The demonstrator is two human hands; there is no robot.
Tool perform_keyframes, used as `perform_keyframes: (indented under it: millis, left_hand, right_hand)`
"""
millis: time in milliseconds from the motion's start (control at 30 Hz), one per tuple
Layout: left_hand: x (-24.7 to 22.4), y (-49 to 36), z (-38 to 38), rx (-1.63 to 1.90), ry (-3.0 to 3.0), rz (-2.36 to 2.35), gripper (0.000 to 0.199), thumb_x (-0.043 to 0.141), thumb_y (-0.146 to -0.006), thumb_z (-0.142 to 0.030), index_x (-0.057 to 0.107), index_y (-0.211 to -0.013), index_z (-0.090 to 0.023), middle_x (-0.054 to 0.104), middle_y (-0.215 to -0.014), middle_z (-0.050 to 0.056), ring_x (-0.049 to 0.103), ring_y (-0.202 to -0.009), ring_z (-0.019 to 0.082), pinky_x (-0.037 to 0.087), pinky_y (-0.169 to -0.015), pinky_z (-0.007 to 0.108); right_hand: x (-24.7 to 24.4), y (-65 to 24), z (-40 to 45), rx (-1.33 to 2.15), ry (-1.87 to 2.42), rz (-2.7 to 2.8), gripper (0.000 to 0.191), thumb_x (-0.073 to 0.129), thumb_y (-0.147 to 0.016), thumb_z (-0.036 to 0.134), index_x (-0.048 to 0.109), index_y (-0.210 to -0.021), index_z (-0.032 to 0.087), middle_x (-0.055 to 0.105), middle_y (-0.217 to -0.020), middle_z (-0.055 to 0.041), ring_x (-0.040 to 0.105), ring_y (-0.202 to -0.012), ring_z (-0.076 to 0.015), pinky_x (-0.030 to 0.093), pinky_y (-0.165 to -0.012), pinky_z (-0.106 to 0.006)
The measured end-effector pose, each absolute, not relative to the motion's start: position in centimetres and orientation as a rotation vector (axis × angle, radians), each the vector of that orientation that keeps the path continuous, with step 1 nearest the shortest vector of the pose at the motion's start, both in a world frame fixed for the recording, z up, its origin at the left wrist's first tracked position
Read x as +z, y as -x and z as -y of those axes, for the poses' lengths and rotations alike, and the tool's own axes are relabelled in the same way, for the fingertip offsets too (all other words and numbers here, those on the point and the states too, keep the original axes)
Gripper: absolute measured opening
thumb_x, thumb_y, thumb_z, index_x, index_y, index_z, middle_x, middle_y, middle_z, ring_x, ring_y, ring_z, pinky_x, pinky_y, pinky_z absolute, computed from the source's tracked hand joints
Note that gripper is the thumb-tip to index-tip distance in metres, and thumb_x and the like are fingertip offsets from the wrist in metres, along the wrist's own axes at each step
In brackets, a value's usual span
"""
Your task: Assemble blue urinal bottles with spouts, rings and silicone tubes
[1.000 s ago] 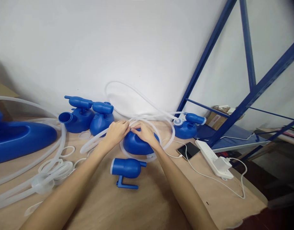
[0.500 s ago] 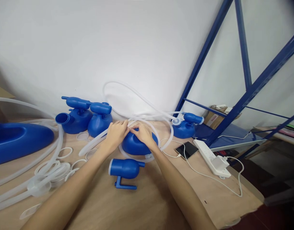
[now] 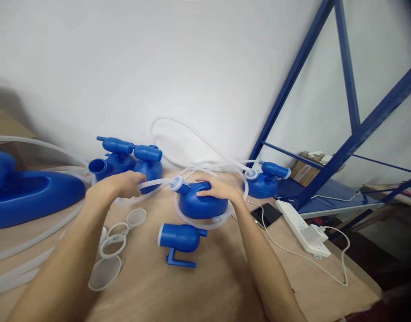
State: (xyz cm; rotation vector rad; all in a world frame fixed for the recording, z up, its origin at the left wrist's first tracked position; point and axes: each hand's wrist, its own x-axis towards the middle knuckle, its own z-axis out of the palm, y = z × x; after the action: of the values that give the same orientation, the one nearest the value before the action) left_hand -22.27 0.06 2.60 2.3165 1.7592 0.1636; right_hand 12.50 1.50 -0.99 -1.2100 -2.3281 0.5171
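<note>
A squat blue plastic bottle (image 3: 203,206) sits on the table, its neck with a white cap (image 3: 176,182) tilted toward the left. My right hand (image 3: 218,187) grips the bottle's top by the handle, fingers over the left side of it. A translucent hose (image 3: 155,182) runs from the cap to my left hand (image 3: 126,184), which is closed around it. A blue spout piece (image 3: 181,238) with a white rim and an L-shaped arm lies in front of the bottle. The left fingertips are partly hidden.
Similar blue bottles (image 3: 116,161) stand along the wall, another (image 3: 260,184) on the right. A long blue vessel (image 3: 40,197) lies at left. White rings and mesh discs (image 3: 105,273) lie nearby. A phone (image 3: 267,215), a power strip (image 3: 301,230) and cables lie right, beside blue shelving (image 3: 348,138).
My left hand has moved left, away from the bottle's top, and now grips the hose. The capped neck has come into view. My right hand has spread over the bottle's handle.
</note>
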Motion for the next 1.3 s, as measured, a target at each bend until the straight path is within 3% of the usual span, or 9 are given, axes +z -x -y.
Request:
perform_keyframes:
  millis: [67, 167, 433, 633, 767, 933, 1100, 1200, 1300]
  left_hand:
    - [3.4, 23.2, 0.1, 0.067, -2.263, -1.756, 0.018, 0.063, -0.068, -0.026, 0.07, -0.084, -0.022, 0.075, -0.073, 0.006, 0.07, -0.065, 0.026, 0.047, -0.057, 0.031]
    - [4.9, 23.1, 0.9, 0.146, -2.353, -1.754, 0.021, 0.056, -0.081, -0.041, 0.066, -0.088, -0.024, 0.074, -0.077, 0.005, 0.069, -0.072, 0.027, 0.045, -0.061, 0.033]
    - [7.3, 20.5, 3.4, 1.149, -2.574, -1.809, 0.036, 0.046, -0.093, -0.044, 0.066, -0.118, -0.026, 0.075, -0.113, 0.005, 0.068, -0.098, 0.026, 0.046, -0.08, 0.031]
    - [7.1, 21.4, 2.8, 0.781, -2.61, -1.882, 0.032, 0.054, -0.089, -0.038, 0.07, -0.116, -0.029, 0.077, -0.104, 0.004, 0.07, -0.095, 0.028, 0.044, -0.074, 0.03]
    - [7.2, 22.3, 2.6, 0.657, -2.579, -1.876, 0.028, 0.058, -0.09, -0.044, 0.073, -0.106, -0.026, 0.076, -0.085, 0.004, 0.069, -0.083, 0.027, 0.042, -0.069, 0.031]
    - [6.8, 22.7, 2.2, 0.561, -2.525, -1.818, 0.03, 0.059, -0.088, -0.047, 0.074, -0.104, -0.026, 0.073, -0.077, 0.002, 0.067, -0.073, 0.023, 0.044, -0.068, 0.03]
    - [5.7, 23.4, 1.4, 0.354, -2.469, -1.7, 0.046, 0.061, -0.082, -0.055, 0.07, -0.119, -0.028, 0.076, -0.085, 0.003, 0.07, -0.075, 0.026, 0.047, -0.066, 0.032]
    - [4.8, 23.8, 1.5, 0.192, -2.335, -1.615, 0.064, 0.07, -0.074, -0.053, 0.065, -0.133, -0.028, 0.077, -0.11, 0.006, 0.072, -0.098, 0.029, 0.053, -0.079, 0.033]
    - [4.0, 23.7, 1.6, 0.059, -2.15, -1.534, 0.073, 0.079, -0.068, -0.049, 0.062, -0.137, -0.032, 0.073, -0.128, 0.006, 0.07, -0.112, 0.031, 0.056, -0.086, 0.034]
  right_hand:
    - [-0.6, -13.1, -1.5, 0.631, 1.219, 2.305, 0.052, 0.084, -0.082, 0.038, 0.072, -0.131, 0.026, 0.071, -0.138, -0.0063, 0.064, -0.131, -0.0295, 0.047, -0.116, -0.047]
    - [-0.4, -13.7, -1.6, 0.686, 1.235, 2.217, 0.048, 0.082, -0.084, 0.036, 0.073, -0.129, 0.024, 0.073, -0.136, -0.0073, 0.065, -0.13, -0.0297, 0.046, -0.117, -0.047]
    - [-1.2, -14.5, -2.2, 0.699, 1.216, 2.073, 0.05, 0.075, -0.089, 0.043, 0.07, -0.135, 0.026, 0.068, -0.143, -0.0091, 0.061, -0.135, -0.0314, 0.045, -0.117, -0.05]
    - [-0.8, -17.3, -1.9, 0.452, 1.599, 2.322, 0.094, 0.076, -0.082, 0.065, 0.04, -0.161, 0.032, 0.038, -0.168, -0.0107, 0.026, -0.159, -0.0374, 0.02, -0.129, -0.058]
    - [-0.5, -22.4, -1.6, 0.453, 1.963, 2.325, 0.109, 0.09, -0.065, 0.056, 0.041, -0.16, 0.035, 0.031, -0.171, -0.0106, 0.025, -0.159, -0.0389, 0.026, -0.127, -0.054]
    - [-2.2, -25.0, -2.1, 0.552, 2.289, 2.222, 0.083, 0.098, -0.047, 0.037, 0.072, -0.126, 0.031, 0.065, -0.138, -0.0128, 0.066, -0.121, -0.0394, 0.056, -0.098, -0.05]
    - [-3.3, -24.0, -2.4, 0.575, 2.278, 2.237, 0.048, 0.097, -0.047, 0.035, 0.075, -0.089, 0.028, 0.075, -0.098, -0.0018, 0.073, -0.089, -0.0275, 0.06, -0.082, -0.042]
    - [-2.2, -24.1, -1.9, 0.554, 2.215, 2.263, 0.035, 0.093, -0.054, 0.027, 0.073, -0.083, 0.027, 0.072, -0.091, -0.0001, 0.071, -0.092, -0.0267, 0.059, -0.086, -0.04]
    - [-0.2, -24.6, -0.8, 0.402, 2.142, 2.263, 0.028, 0.086, -0.067, 0.031, 0.075, -0.093, 0.026, 0.069, -0.105, -0.0071, 0.064, -0.113, -0.0316, 0.052, -0.103, -0.044]
